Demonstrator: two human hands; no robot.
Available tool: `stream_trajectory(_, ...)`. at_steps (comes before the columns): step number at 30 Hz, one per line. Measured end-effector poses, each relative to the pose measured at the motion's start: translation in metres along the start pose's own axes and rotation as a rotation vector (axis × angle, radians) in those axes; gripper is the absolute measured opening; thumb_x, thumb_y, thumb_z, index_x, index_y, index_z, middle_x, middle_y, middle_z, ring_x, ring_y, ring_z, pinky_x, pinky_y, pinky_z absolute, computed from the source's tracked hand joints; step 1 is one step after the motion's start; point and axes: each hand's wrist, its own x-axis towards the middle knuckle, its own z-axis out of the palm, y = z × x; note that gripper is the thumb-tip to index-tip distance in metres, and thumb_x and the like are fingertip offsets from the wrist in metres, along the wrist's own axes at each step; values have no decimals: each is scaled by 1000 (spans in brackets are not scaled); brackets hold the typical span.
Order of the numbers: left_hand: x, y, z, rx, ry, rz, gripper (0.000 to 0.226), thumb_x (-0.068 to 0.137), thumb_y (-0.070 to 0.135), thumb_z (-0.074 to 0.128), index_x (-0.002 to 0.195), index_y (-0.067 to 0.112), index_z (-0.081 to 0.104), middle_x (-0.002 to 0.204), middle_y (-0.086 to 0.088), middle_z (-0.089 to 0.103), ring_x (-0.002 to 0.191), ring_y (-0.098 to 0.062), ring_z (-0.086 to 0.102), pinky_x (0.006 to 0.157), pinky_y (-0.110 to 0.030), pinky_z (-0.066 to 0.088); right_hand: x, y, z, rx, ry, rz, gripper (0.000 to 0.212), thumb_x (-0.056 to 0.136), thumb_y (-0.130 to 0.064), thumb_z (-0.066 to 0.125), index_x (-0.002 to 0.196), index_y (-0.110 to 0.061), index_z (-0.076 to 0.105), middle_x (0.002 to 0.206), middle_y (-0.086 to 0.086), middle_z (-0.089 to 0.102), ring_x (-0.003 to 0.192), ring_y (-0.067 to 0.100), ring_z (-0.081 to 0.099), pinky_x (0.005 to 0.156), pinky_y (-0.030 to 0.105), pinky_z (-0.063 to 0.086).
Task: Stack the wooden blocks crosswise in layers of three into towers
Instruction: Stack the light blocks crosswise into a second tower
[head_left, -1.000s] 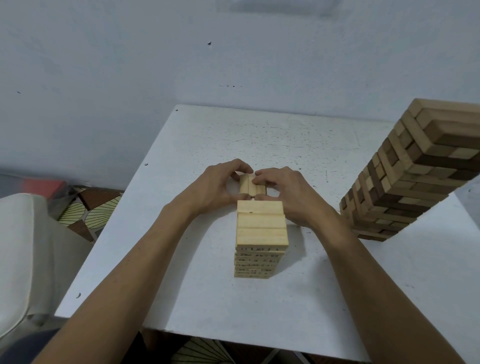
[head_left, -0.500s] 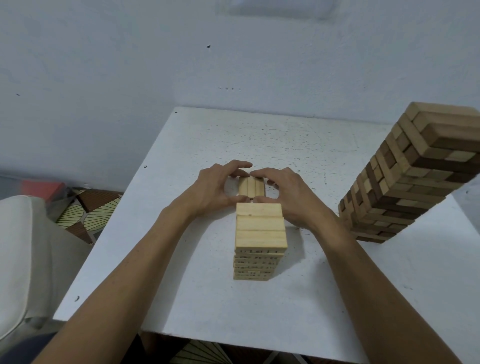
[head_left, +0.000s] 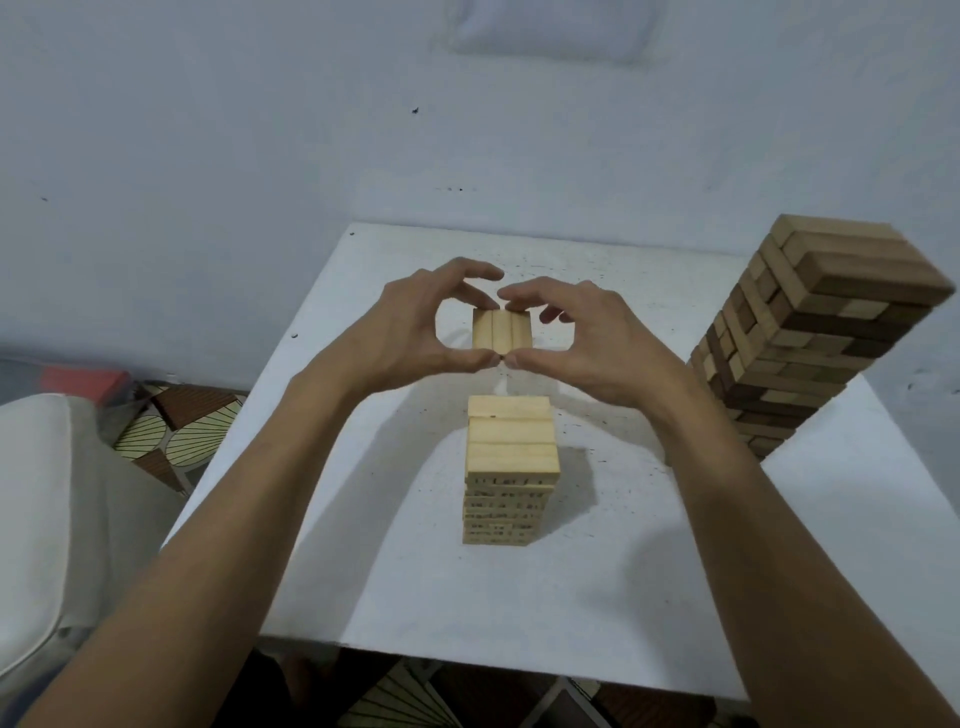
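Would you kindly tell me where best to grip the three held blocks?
Probably by the two outer long faces, left hand and right hand coming from opposite sides: the three blocks are separate, side by side, so inward squeeze keeps them together.

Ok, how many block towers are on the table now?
2. A short pale tower in the middle of the table, a taller brown tower at its right edge. The left hand and right hand pinch three blocks between them.

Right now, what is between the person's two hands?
Three pale wooden blocks, side by side, pinched between the left hand and right hand, beyond the pale tower. The head view shows it.
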Motion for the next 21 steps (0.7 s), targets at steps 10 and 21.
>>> stream_trajectory(10, -43, 62, -48, -23, 4, 54, 69, 75, 50, 81, 133, 44, 43, 115, 29, 62, 121, 5, 48, 95, -15, 31, -46, -61, -48, -29, -3, -79, 56, 79, -48, 73, 131, -44, 53, 118, -22, 63, 108, 3, 54, 99, 39, 46)
stream_trajectory(21, -87, 80, -36, -31, -21, 27, 72, 66, 69, 66, 131, 50, 42, 118, 31, 63, 125, -1, 49, 102, -32, 40, -87, -72, -42, -78, -93, -106, 55, 80, -50, 70, 131, -50, 48, 119, -26, 59, 107, 2, 49, 86, 16, 37)
